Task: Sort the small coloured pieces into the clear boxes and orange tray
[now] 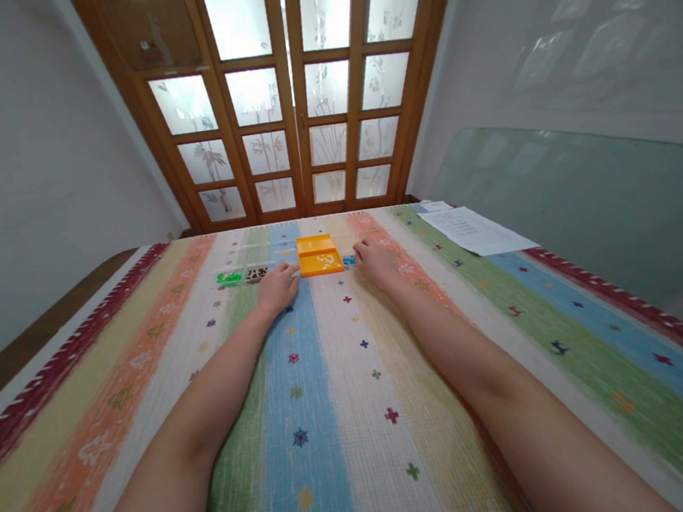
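An orange box (315, 246) with its lid laid back stands at the far middle of the table, small white pieces (325, 260) inside its near half. My left hand (278, 287) rests at the box's left edge, fingers stretched out toward it; whether they touch it is hard to tell. Just right of the box is a small container with blue pieces (350, 262), partly covered by my right hand (375, 262). The right fingers are curled together above it, and anything between them is too small to see. Left of my left hand are dark red-brown pieces (256, 274) in a clear container.
Green pieces (230, 278) lie in another clear container at the far left. White printed sheets (469, 230) rest near the right edge. A striped, patterned cloth (306, 476) covers the table. Beyond it stand wooden doors with glass panes (321, 88), with walls on both sides.
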Motion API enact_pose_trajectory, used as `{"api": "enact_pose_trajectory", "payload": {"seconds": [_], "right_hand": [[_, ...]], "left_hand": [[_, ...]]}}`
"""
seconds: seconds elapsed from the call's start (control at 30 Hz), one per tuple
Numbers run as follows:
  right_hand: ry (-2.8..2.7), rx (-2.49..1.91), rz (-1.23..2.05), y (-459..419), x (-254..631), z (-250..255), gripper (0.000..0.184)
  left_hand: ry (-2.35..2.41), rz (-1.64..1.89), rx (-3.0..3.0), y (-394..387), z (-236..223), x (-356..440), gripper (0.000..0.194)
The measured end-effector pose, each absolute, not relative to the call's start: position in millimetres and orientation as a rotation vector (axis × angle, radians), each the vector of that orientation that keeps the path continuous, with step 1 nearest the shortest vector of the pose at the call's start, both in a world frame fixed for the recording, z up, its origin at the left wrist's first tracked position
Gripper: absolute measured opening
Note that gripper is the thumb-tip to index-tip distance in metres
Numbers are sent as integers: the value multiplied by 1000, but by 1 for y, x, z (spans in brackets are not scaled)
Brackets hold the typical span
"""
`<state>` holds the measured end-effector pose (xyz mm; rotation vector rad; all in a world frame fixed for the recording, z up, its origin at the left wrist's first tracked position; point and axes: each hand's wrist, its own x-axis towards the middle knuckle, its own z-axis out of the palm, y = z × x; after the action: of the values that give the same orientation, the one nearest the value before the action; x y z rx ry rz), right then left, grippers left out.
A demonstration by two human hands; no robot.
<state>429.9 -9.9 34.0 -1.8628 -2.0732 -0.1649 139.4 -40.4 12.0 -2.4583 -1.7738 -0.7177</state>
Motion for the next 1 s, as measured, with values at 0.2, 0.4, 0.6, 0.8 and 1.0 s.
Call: {"api": "enact_pose_trajectory", "payload": {"seconds": [0.2,0.4,0.6,0.8,1.0], "right_hand": [[-2119,-1884,-107,-10,424,36,34],[-2122,-1898,-89,-7,423,30,35],[-2117,-1871,-64,-4,424,23,37],[-2085,-1881,56,-5,424,22,40],[-2089,-1884,85,0,424,23,38]], "left_hand": [[-1793,-601,-2467,-50,15,149,42],[-1831,-526,-2470,-52,15,150,42],[-1773,-461,-2481,-52,12,151,40],[-1785,-422,-2463,-50,10,151,39],[-1755,-450,-2485,-49,7,150,40]]}}
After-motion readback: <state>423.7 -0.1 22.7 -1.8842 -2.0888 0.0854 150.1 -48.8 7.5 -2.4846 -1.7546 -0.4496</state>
